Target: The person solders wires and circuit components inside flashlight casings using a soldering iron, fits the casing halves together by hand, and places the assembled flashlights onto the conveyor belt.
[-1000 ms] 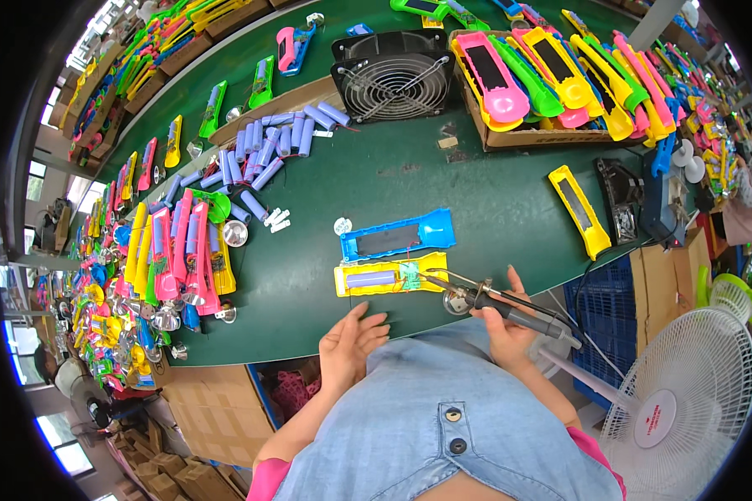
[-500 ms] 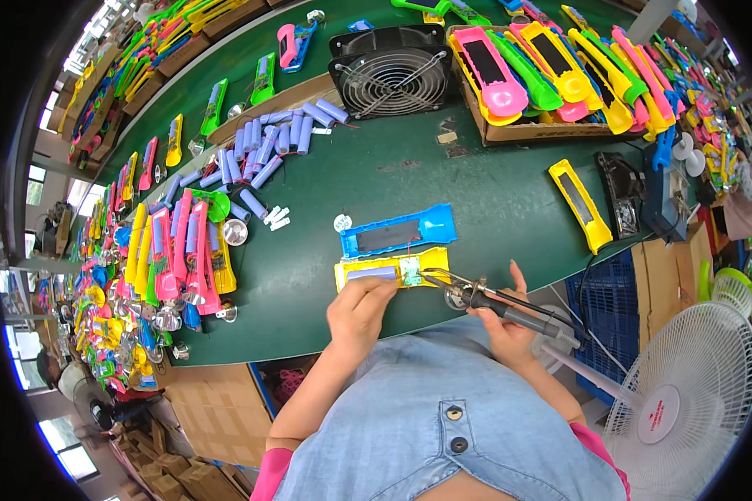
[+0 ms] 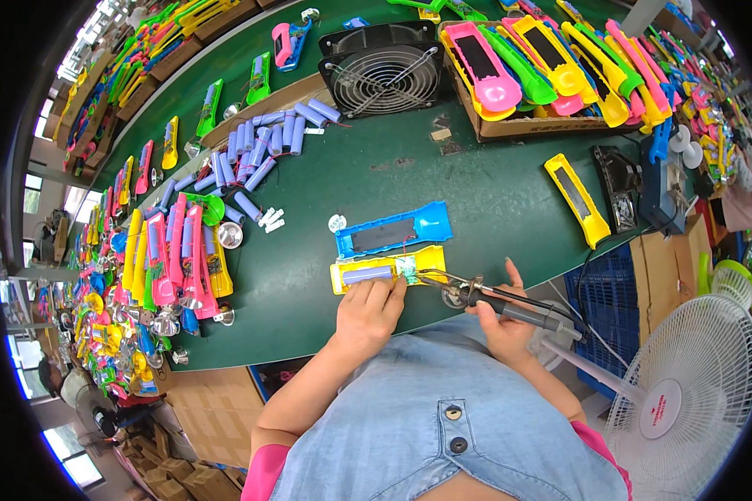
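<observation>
In front of me lies a yellow plastic casing half (image 3: 432, 254), holding a purple cylindrical battery (image 3: 368, 274) and a small green circuit board (image 3: 407, 266). My left hand (image 3: 368, 316) rests against its near edge, fingers bent together beside the battery and board; what the fingertips pinch, if anything, is hidden. A soldering iron (image 3: 522, 313) with a thin black tube along it is gripped in my right hand (image 3: 507, 332), index finger raised off the handle. Its tip reaches the board's right side. Just beyond sits a blue casing half (image 3: 433, 222), with a thin red wire between the two.
Purple batteries (image 3: 259, 150) are heaped at back left, near piled colourful casings with reflectors (image 3: 175, 259). A black fan (image 3: 383, 71) stands at the back, beside a box of casings (image 3: 551, 125). Right are another yellow casing (image 3: 578, 200), a blue unit (image 3: 663, 196) and a white fan (image 3: 685, 401).
My left hand has shifted right along the casing's near edge, its fingertips now closer to the circuit board. The soldering iron stays at the board. The whole view has shifted slightly.
</observation>
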Tool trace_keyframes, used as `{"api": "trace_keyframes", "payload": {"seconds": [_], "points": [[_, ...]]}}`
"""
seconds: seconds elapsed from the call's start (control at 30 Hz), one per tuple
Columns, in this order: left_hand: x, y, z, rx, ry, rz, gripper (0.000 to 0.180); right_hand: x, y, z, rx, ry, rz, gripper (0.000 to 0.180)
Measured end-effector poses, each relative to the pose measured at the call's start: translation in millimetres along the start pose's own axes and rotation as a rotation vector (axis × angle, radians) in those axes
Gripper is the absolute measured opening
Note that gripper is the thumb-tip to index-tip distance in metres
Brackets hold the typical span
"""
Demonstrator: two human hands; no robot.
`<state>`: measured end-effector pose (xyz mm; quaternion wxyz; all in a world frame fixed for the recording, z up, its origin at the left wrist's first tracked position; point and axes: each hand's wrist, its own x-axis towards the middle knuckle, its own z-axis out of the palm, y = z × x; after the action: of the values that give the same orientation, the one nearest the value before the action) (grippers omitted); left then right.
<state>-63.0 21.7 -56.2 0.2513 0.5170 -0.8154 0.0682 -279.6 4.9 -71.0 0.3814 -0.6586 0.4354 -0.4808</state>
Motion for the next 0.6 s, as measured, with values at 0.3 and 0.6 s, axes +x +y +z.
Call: {"api": "trace_keyframes", "payload": {"seconds": [0.3,0.6], "points": [[-1.6,-0.4,-0.4,0.068,-0.059,0.054,0.033,1.2,-1.0,5.9,0.067,0.037,-0.025,0.021],[-4.1,-2.7,0.9,0.020,-0.054,0.047,0.034,-0.2,1.2,10.5,0.088,0.041,-0.031,0.019]]}}
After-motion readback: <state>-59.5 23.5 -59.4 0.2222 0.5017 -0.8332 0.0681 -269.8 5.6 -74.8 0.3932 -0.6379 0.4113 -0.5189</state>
